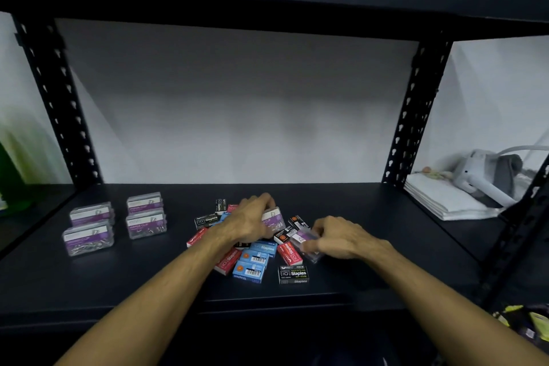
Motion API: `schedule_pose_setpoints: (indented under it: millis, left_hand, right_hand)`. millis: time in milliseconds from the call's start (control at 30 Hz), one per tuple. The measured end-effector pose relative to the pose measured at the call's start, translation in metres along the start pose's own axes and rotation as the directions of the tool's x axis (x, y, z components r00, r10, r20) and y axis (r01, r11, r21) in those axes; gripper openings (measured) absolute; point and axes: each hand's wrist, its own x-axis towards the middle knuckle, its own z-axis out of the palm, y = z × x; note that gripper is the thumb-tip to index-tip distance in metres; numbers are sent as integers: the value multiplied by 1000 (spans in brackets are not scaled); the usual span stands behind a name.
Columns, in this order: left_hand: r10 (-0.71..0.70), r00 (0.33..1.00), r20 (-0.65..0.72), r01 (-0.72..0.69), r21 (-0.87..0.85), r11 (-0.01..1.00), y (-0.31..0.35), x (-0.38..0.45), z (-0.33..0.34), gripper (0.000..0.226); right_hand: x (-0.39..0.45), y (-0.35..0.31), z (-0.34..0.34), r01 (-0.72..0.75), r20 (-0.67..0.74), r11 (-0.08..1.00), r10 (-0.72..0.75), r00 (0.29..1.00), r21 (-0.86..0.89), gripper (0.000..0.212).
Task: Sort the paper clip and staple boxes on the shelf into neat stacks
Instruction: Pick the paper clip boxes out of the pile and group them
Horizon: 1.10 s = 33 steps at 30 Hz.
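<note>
A loose pile of small staple boxes (256,258), blue, red and black, lies mid-shelf. My left hand (248,217) reaches over the pile and grips a clear paper clip box (272,218) with a purple label at its far side. My right hand (341,236) holds another clear paper clip box (303,242) at the pile's right edge. Two stacks of paper clip boxes stand to the left, one nearer (89,227) and one further back (145,214), each two high.
The dark shelf board (371,217) runs between black perforated uprights (413,116). Right of the upright lie folded white cloths (445,199) and a white device (487,175). Something green (12,181) stands at the far left.
</note>
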Motion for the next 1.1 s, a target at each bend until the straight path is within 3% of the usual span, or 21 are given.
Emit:
schedule_pose_setpoints:
  millis: [200,433,700,867,1100]
  left_hand:
    - [85,996,-7,-85,-73,994,-13,-5,0,47]
    - [43,998,51,-34,-165,986,-25,-4,-6,56]
    - [29,998,55,-18,-185,983,-29,-5,-4,61]
    - [39,999,32,-32,-191,981,-29,-7,-2,62]
    - [58,998,6,-56,-206,977,-31,-11,1,61]
  right_hand:
    - [0,6,-3,9,-3,995,-8,1000,100,38]
    - [-3,15,-1,62,-66,986,-52,996,158,47]
    - [-9,25,-13,48,-61,978,-37,997,203,27]
    - [-9,20,-20,59,-132,960,-24,991,275,25]
    - [-4,5,-12,101,-113,940,-67,991,325,23]
